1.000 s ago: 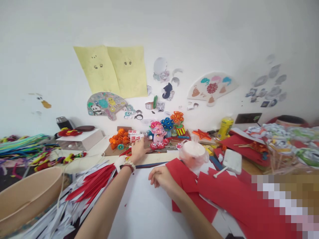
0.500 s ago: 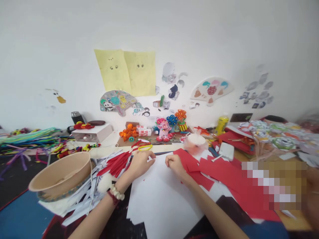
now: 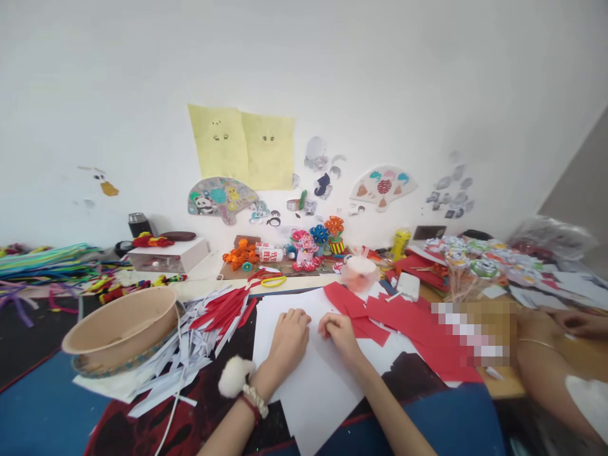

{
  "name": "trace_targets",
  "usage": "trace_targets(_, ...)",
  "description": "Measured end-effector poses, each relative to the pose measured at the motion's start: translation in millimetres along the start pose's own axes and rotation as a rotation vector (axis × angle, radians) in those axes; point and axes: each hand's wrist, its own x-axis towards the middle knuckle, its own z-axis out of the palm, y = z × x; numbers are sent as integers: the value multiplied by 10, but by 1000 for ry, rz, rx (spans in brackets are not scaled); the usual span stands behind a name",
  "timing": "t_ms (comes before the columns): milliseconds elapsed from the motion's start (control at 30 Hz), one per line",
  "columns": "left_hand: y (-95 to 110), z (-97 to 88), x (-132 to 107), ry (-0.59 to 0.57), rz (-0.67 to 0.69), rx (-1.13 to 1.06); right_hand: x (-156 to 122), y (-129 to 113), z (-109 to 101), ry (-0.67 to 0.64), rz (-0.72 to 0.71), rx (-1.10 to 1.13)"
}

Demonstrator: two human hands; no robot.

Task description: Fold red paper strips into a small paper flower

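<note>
Both my hands rest on a large white paper sheet (image 3: 308, 386) on the table in front of me. My left hand (image 3: 289, 342) lies on the sheet with its fingers curled under; nothing shows in them. A bead bracelet with a white pompom (image 3: 236, 376) hangs at that wrist. My right hand (image 3: 338, 330) sits just to its right, fingers pinched together at the sheet near the red paper pieces (image 3: 380, 316). Whether it holds anything small I cannot make out.
A tan bowl (image 3: 118, 326) stands at left beside a pile of white and red paper strips (image 3: 204, 332). Yellow-handled scissors (image 3: 272, 280), a glue bottle (image 3: 270, 254), pipe-cleaner flowers (image 3: 313, 240) and a tape roll (image 3: 360, 271) line the back. Another person's arm (image 3: 546, 361) rests at right.
My left hand came back from the glue bottle at the table's rear to the white sheet beside my right hand. The view tilted down and shifted right, showing another person's arm.
</note>
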Motion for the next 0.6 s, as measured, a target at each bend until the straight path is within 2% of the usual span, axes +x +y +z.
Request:
trace_targets(167, -10, 45, -31, 49, 31, 25, -18, 17, 8, -30, -22, -38)
trace_targets(433, -97, 101, -32, 124, -58, -45, -43, 41, -27, -74, -37, -78)
trace_targets(600, -101, 102, -30, 152, -68, -148, -54, 32, -26, -72, -43, -93)
